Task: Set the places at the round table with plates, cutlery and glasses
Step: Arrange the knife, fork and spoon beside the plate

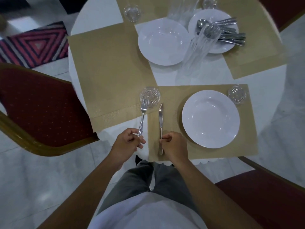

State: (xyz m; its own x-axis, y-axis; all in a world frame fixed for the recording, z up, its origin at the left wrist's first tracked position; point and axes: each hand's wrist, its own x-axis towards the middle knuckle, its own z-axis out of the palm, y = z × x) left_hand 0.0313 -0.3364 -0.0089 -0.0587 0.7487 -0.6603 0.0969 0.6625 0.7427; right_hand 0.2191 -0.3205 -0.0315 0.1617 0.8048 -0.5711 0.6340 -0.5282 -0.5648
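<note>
My left hand point(127, 142) grips the handle of a silver fork point(143, 115), its tines pointing away over a glass point(149, 97). My right hand point(175, 146) pinches a knife point(160, 120) that lies along the left side of the near tan placemat point(166, 100). A white plate point(210, 119) sits on that mat, with a second glass point(237, 94) at its far right corner. Farther back, a stack of white plates point(164, 41) stands beside a plate point(214, 19) heaped with cutlery point(227, 33). Tall stacked glasses point(200, 50) rise in front of it.
Three more tan placemats point(105, 63) cover the round white table point(95, 15). Another glass point(132, 13) stands at the far side. Red upholstered chairs point(41, 106) stand at the left, near right and far right. A striped rug point(34, 45) lies on the floor.
</note>
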